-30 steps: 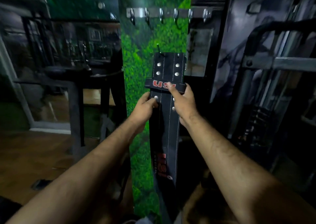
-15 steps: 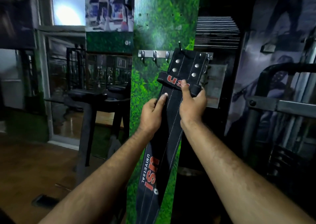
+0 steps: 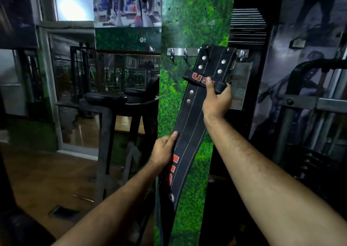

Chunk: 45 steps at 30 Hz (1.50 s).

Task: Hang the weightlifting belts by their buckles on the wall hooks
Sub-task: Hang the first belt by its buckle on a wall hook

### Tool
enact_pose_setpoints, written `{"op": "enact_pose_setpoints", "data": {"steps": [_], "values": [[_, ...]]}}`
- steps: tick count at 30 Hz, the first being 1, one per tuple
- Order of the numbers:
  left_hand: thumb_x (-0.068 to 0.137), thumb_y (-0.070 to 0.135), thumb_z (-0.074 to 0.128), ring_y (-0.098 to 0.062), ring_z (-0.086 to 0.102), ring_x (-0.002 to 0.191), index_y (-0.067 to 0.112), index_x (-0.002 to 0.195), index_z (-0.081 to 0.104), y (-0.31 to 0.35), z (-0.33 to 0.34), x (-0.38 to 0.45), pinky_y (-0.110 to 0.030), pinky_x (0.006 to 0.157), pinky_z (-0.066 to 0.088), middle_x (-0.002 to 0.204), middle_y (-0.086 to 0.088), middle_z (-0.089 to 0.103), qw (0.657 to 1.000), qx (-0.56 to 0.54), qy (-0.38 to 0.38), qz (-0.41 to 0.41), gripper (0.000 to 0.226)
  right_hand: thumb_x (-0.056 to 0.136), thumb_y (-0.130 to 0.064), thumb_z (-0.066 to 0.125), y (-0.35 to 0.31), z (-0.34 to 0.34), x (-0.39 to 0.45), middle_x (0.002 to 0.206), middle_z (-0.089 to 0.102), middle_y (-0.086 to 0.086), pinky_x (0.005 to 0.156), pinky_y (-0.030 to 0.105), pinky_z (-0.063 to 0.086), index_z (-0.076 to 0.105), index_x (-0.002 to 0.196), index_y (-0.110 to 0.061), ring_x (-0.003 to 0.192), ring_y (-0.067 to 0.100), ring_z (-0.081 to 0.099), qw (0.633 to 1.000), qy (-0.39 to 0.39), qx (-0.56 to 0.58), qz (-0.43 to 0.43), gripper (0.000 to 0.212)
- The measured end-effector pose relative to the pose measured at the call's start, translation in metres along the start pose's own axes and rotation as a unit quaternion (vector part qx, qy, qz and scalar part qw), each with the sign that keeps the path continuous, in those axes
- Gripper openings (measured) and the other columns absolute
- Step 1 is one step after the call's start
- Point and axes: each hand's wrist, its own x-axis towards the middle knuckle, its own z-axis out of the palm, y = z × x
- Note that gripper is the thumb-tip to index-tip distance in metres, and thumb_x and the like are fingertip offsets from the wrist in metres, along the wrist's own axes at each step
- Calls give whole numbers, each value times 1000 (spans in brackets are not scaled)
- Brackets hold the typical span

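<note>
A black leather weightlifting belt [image 3: 191, 118] with red lettering and metal rivets slants up across the green grass-print pillar. Its top end covers the middle of the metal hook rail [image 3: 178, 51], and the buckle [image 3: 232, 63] shows at its upper right edge. Whether the buckle sits on a hook is hidden. My right hand [image 3: 216, 99] grips the belt at its keeper loop, just below the rail. My left hand [image 3: 164, 150] holds the belt's left edge lower down. The belt's tail hangs down past my left forearm.
Bare hooks [image 3: 185, 55] stand on the rail left of the belt, and one hook [image 3: 242, 55] to its right. A black padded bench [image 3: 112, 99] is at the left on the wooden floor. A steel machine frame [image 3: 308, 103] stands at the right.
Both hands have lifted the belt from below the rail up to it, so its top now overlaps the hooks. My left hand has slid down the belt, away from my right hand.
</note>
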Motion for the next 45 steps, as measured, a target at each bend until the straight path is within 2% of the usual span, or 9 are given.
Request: {"op": "enact_pose_setpoints", "data": {"steps": [4, 11, 16, 24, 29, 34, 38, 41, 45], "values": [[82, 71, 52, -18, 54, 69, -18, 81, 59, -28, -37, -15, -29, 65, 45, 73, -15, 63, 998, 25, -35, -48, 90, 84, -41, 75, -6, 11, -2, 99, 73, -4, 86, 24, 53, 62, 101, -16, 93, 13, 69, 1000, 11, 1, -15, 33], [85, 77, 48, -20, 55, 78, 11, 92, 65, 64, -47, 56, -31, 67, 46, 83, -12, 64, 999, 26, -40, -7, 68, 86, -40, 75, -3, 30, -12, 88, 68, -10, 72, 17, 49, 61, 99, -14, 78, 4, 63, 997, -4, 33, 63, 32], [103, 39, 49, -24, 64, 85, -10, 102, 65, 106, -25, 73, -47, 84, 56, 96, -20, 72, 997, -35, -30, 56, 51, 87, -42, 73, -9, 35, -14, 92, 69, -6, 71, 19, 51, 59, 99, -14, 79, 6, 63, 994, -16, 45, 94, 34], [102, 45, 39, -9, 45, 56, 16, 59, 47, 21, -13, 20, -37, 60, 42, 58, 9, 52, 991, 80, 55, 97, 53, 84, -43, 75, 2, 30, -21, 91, 68, -7, 73, 17, 46, 63, 96, -15, 81, 8, 62, 996, 14, -67, -64, 33], [104, 43, 36, -1, 44, 49, 17, 54, 46, -21, -28, 4, -30, 54, 39, 50, 11, 53, 993, 103, 18, 50, 57, 85, -44, 74, 12, 27, -17, 90, 68, -7, 69, 10, 45, 65, 99, -10, 82, 9, 62, 995, 26, -80, -51, 38], [107, 34, 38, 7, 47, 45, 4, 60, 59, 9, -41, 25, -19, 52, 40, 50, -9, 59, 994, 78, -65, 31, 59, 86, -42, 74, 12, 27, -7, 100, 71, -5, 79, 16, 50, 64, 106, -10, 90, 8, 66, 999, -6, -44, -2, 39], [105, 40, 42, -5, 60, 63, 14, 92, 66, 81, -26, 62, -21, 56, 48, 80, 2, 66, 997, -39, -66, 26, 38, 77, -63, 71, 11, 36, -6, 88, 71, -12, 77, 31, 56, 62, 87, -27, 84, 10, 67, 996, -55, -67, 37, 38], [102, 29, 52, 6, 68, 69, 16, 94, 65, 114, -14, 71, -10, 61, 51, 83, 11, 73, 994, -77, -57, 44, 20, 74, -81, 55, 12, 40, -13, 86, 73, -9, 80, 41, 58, 63, 80, -29, 85, 17, 70, 991, -85, -91, 47, 52], [101, 25, 54, -3, 70, 75, 16, 94, 66, 111, -9, 71, -19, 69, 55, 89, 2, 74, 992, -95, -27, 76, 16, 100, -57, 40, 7, 40, -19, 83, 66, -9, 80, 34, 49, 61, 90, -22, 82, 15, 62, 990, -84, -112, -7, 41]]}}
